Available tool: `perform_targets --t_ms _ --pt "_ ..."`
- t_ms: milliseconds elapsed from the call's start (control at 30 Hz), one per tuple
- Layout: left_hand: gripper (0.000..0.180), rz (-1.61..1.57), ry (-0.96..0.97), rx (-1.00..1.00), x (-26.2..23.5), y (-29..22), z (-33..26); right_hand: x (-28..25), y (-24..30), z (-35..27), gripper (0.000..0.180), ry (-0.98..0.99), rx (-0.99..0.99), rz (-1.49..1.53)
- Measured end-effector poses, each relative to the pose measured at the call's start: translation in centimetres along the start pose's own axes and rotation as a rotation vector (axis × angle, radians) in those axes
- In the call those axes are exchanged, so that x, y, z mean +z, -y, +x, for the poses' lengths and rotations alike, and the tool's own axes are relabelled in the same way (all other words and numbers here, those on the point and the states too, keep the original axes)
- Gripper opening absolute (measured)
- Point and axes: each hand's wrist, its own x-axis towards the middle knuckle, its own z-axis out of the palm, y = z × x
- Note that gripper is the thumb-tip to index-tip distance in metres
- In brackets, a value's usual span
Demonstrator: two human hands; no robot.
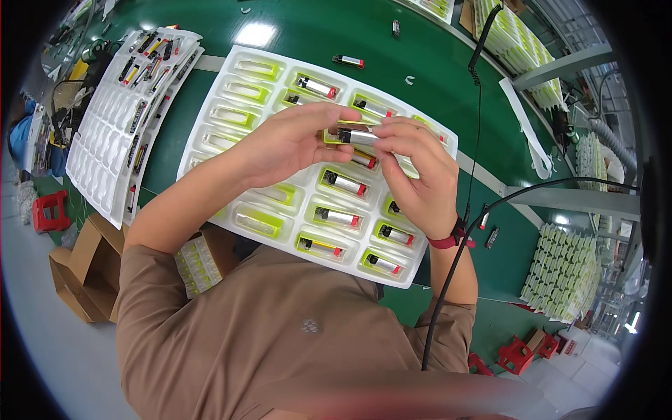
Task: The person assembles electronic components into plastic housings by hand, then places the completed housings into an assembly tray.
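Note:
Above a white moulded tray (pixel 414 266), my two hands come together around a small clear plastic case with a yellow-green edge (pixel 329 137) and a silver battery cell with a black end (pixel 358 137). My left hand (pixel 297 143) has its fingers closed on the case. The cell is pinched by my right hand (pixel 418 155), which wears a red wristband. Cell and case overlap; how far one sits inside the other I cannot tell. In the tray, the left column has cases without cells, while several to the right hold silver cells (pixel 336 216) with black and red ends.
Stacked white trays (pixel 94 154) with loose cells stand at left. One loose cell (pixel 348 61) lies on the green table (pixel 322 28) beyond my tray. A black cable (pixel 448 280) passes my right forearm. Piled green-edged trays (pixel 560 269) are at right; a cardboard box (pixel 87 262) sits lower left.

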Motion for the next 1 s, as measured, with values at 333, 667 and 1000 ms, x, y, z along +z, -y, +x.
perform_targets --t_ms 333,667,1000 --pt "0.039 -0.014 0.047 -0.013 0.7 -0.1 0.3 0.6 -0.9 -0.4 0.023 -0.011 0.045 -0.007" --pt "0.033 0.450 0.016 0.080 1.0 0.4 0.5 0.5 -1.6 -1.0 0.027 -0.051 0.394 0.311" --pt "0.034 0.550 -0.093 0.137 0.5 0.5 0.8 1.4 -2.8 -1.0 0.030 -0.064 0.423 0.448"
